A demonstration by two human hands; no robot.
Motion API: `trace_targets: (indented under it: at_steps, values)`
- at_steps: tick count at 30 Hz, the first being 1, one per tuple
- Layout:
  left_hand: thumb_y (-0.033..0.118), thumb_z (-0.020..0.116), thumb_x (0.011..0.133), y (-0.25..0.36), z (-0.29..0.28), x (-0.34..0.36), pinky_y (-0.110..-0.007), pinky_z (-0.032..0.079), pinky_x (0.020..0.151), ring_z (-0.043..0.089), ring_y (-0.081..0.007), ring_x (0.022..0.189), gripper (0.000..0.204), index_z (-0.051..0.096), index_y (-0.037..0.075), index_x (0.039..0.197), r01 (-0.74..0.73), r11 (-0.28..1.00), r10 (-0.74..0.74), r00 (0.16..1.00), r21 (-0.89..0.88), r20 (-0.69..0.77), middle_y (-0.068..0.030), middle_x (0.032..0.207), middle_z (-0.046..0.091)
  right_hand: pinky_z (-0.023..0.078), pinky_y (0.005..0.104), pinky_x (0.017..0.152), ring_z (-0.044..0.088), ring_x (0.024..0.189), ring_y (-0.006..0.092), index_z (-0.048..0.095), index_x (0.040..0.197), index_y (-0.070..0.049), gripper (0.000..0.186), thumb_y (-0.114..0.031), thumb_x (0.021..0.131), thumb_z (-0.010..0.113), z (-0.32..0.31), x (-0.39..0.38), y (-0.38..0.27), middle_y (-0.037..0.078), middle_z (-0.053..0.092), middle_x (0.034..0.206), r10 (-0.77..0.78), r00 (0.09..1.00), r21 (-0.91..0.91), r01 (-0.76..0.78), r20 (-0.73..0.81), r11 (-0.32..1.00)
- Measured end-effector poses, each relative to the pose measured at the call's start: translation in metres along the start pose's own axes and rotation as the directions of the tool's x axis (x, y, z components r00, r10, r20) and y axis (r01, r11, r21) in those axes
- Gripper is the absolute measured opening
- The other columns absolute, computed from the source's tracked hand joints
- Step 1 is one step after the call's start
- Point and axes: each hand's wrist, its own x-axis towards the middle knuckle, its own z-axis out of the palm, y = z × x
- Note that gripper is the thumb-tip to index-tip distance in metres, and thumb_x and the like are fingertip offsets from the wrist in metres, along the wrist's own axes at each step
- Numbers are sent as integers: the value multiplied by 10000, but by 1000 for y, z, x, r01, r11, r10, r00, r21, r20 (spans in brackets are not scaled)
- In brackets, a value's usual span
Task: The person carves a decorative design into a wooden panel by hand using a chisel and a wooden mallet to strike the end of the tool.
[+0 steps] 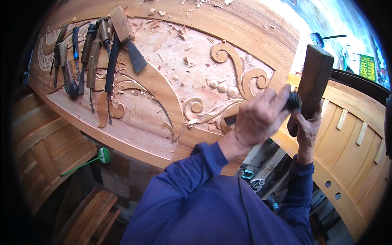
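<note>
My left hand [261, 114], somewhat blurred, is closed at a dark cylindrical piece [294, 101] beside the wooden block; I cannot make out the whole piece. My right hand [308, 128] grips a long dark-brown wooden block [312, 75], held upright near the panel's right edge. Beneath my left hand lies a carved wooden panel [190, 136] with raised scrolls and scattered shavings. Several chisels and gouges [94, 65] lie on its left part, along with a wide dark blade [136, 57] and a loose wood piece [120, 22].
A slatted wooden panel [349, 159] stands at the right, another framed panel [47, 155] at the left. A green brush [103, 156] is below the carving's near edge, above stacked wooden pieces [94, 214]. Cluttered items [257, 183] sit low between the panels.
</note>
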Motion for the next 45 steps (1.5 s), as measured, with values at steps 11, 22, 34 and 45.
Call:
trace_targets:
  at_steps: [11, 22, 34, 45]
  values:
    - [204, 869, 828, -35, -2, 20, -416, 614, 709, 744, -323, 842, 636, 653, 100, 1417, 101, 991, -83, 980, 93, -181, -136, 1015, 699, 537, 297, 893, 664, 1006, 136, 530, 1446, -74, 660, -14, 861, 828, 12, 10, -32, 42, 691, 1132, 43, 999, -212, -48, -27, 976]
    - [227, 852, 869, -31, -17, 15, -412, 603, 712, 748, -330, 830, 565, 674, 97, 1389, 174, 985, -174, 970, -15, -173, -148, 1003, 715, 476, 355, 1105, 587, 1310, 175, 442, 1586, -77, 836, 83, 836, 774, 19, 47, -5, 83, 611, 1457, -96, 912, -371, 257, 400, 893]
    - [216, 847, 871, -34, -20, 9, -412, 607, 713, 748, -326, 836, 556, 679, 81, 1384, 156, 988, -156, 971, -17, -182, -146, 984, 716, 450, 364, 1155, 575, 1359, 187, 427, 1594, -55, 817, 126, 861, 739, 27, 44, -15, 103, 585, 1512, 41, 989, -59, -33, 145, 998]
    - [226, 854, 859, -33, -21, 3, -417, 611, 725, 748, -330, 854, 566, 684, 108, 1386, 142, 989, -137, 982, 33, -129, -150, 1007, 714, 508, 342, 1036, 636, 1162, 147, 510, 1518, -67, 680, 109, 895, 718, 27, 35, -23, 59, 667, 1331, 38, 999, -77, -38, -8, 996]
